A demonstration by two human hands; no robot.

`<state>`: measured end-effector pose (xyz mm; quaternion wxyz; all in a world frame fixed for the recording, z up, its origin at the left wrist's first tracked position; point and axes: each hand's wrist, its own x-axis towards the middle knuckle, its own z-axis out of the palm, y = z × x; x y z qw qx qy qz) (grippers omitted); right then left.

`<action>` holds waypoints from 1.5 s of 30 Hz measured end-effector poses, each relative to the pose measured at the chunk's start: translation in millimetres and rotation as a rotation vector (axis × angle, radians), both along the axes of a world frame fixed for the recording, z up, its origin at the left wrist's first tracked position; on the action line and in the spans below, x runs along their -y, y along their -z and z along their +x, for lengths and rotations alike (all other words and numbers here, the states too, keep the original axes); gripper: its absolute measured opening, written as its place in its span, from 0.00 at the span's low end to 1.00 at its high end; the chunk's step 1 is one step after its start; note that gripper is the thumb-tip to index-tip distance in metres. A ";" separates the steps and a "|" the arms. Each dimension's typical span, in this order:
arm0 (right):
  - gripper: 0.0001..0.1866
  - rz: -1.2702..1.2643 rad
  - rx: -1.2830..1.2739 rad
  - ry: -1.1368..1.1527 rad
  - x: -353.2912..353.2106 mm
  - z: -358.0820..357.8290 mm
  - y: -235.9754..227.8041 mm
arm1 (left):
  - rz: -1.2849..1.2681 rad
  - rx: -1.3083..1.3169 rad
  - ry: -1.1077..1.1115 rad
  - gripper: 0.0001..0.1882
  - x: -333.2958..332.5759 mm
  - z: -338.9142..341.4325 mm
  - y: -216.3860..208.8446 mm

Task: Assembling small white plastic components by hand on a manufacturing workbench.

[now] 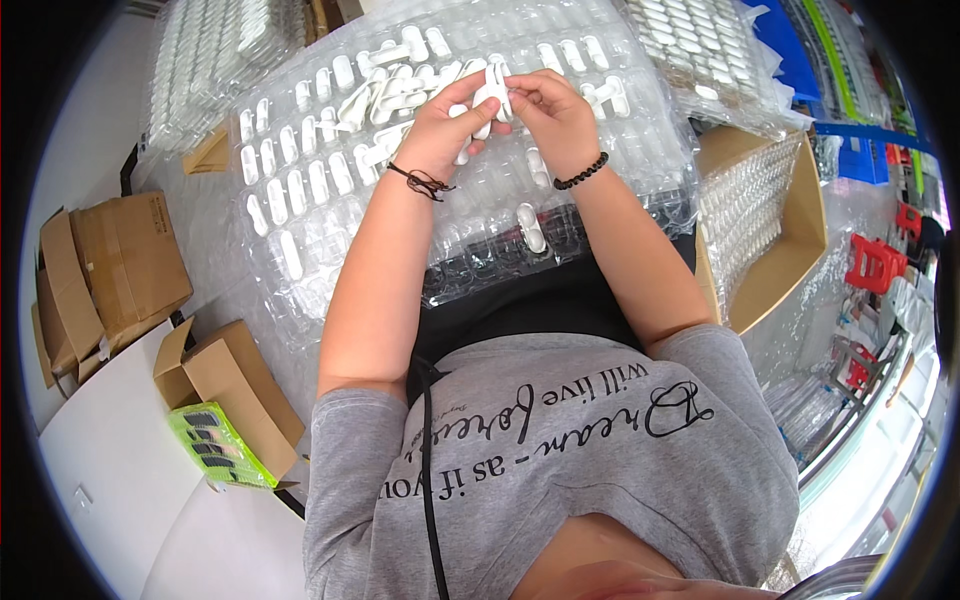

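Note:
Over a transparent plastic blister tray (470, 225), both my hands hold a small white oblong plastic part (497, 92) between their fingertips. My left hand (440, 132) grips it from the left, with more white pieces showing among its fingers. Coming from the right, my right hand (556, 118) pinches the same part with thumb and forefinger. Just beyond my left hand lies a loose heap of white parts (385, 98). Similar white parts (295, 192) sit in rows of tray pockets at the left, and one lone part (531, 228) rests near the tray's front edge.
Tall stacks of filled trays (215, 65) stand at the far left, with more filled trays (690, 40) at the far right. An open carton (765, 230) holding trays is to my right. Brown cardboard boxes (130, 260) stand at the left; a red stool (872, 262) is farther right.

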<state>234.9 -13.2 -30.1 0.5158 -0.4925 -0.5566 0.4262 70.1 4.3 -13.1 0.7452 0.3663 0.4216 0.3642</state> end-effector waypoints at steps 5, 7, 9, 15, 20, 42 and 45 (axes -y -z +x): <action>0.09 0.001 -0.092 -0.059 0.7 -0.1 5.5 | 0.017 -0.034 0.025 0.28 0.2 -2.4 -3.7; 0.09 -0.014 -0.174 -0.101 0.3 0.4 7.4 | 0.039 -0.043 0.048 0.28 1.1 -1.5 -2.1; 0.09 -0.017 -0.137 -0.108 -1.8 1.4 8.1 | 0.034 -0.077 -0.015 0.27 3.3 1.9 0.3; 0.08 -0.082 -0.282 -0.128 -3.2 -1.2 8.2 | 0.034 -0.088 -0.009 0.25 3.0 3.9 -0.1; 0.06 -0.072 -0.289 -0.138 -3.0 -7.7 6.9 | 0.038 -0.102 -0.050 0.26 2.2 3.7 7.2; 0.16 -0.177 1.181 0.135 -6.8 72.9 -9.4 | -0.048 0.203 -0.254 0.17 -4.9 -7.7 2.1; 0.18 -0.176 1.168 0.129 -8.1 73.0 -8.4 | -0.158 0.357 -0.554 0.09 -7.5 -20.6 -8.1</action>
